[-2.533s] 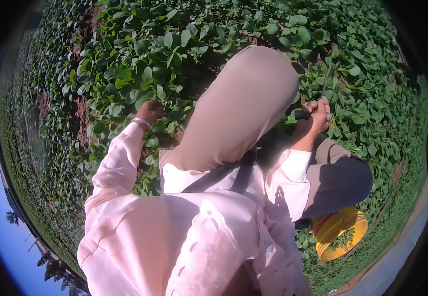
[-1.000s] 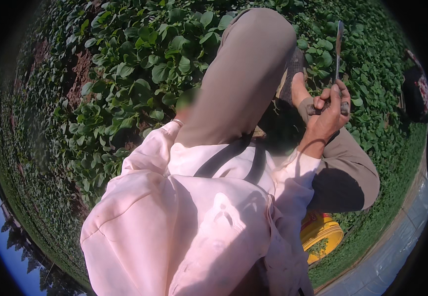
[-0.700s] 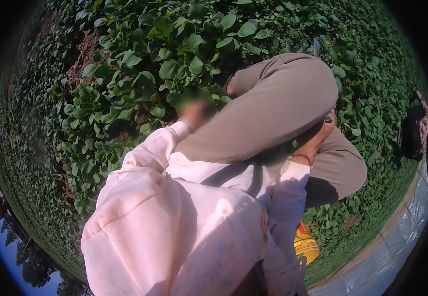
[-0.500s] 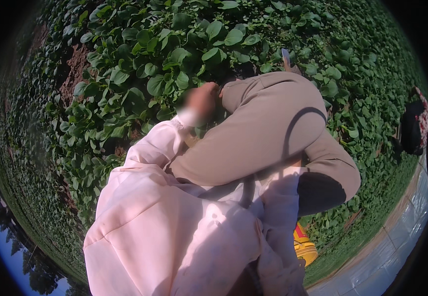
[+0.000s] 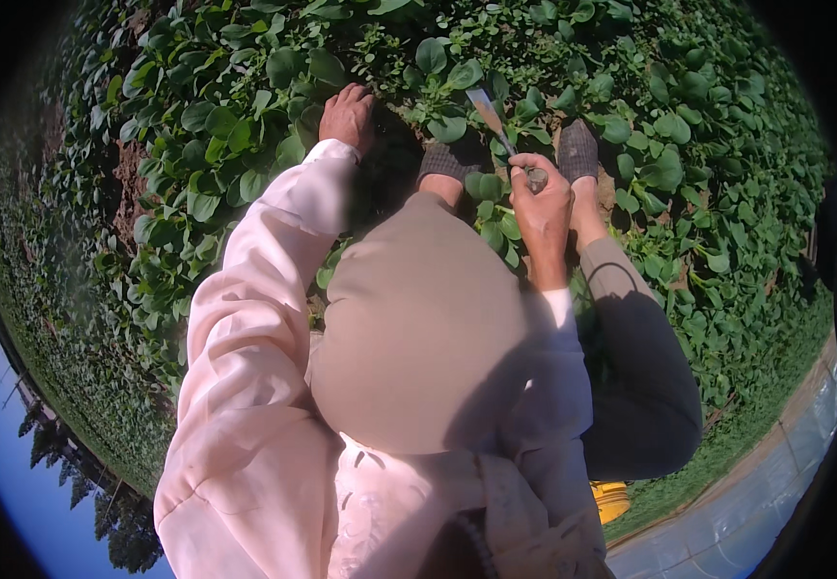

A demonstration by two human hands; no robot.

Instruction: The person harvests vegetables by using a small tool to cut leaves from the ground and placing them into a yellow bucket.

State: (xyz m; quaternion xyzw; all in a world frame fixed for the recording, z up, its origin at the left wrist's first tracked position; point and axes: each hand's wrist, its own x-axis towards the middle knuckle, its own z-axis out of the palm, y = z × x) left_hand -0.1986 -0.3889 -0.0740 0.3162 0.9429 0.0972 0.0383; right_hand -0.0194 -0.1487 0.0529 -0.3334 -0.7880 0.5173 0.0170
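– What's underfoot?
– Reddish-brown soil (image 5: 132, 188), bare in patches at the left, otherwise mostly covered by low, leafy green plants (image 5: 216, 125).
– Anything resting on it?
– 2 dark shoes (image 5: 578, 150) among the plants, and a yellow container (image 5: 612, 501), mostly hidden, toward the lower right.

A pale pink, loose long-sleeved top (image 5: 245, 463) is worn with taupe trousers (image 5: 418, 328) and dark, textured shoes (image 5: 577, 151).

- Left grip (image 5: 348, 121) moved forward, from beside knee (image 5: 418, 318) to leaves (image 5: 291, 151).
- Right grip (image 5: 541, 203) out from behind knee, now between shoes (image 5: 577, 150).
- Blade (image 5: 486, 109) leans further left.
- Both shoes now visible.
- Bucket (image 5: 611, 502) down to a sliver.
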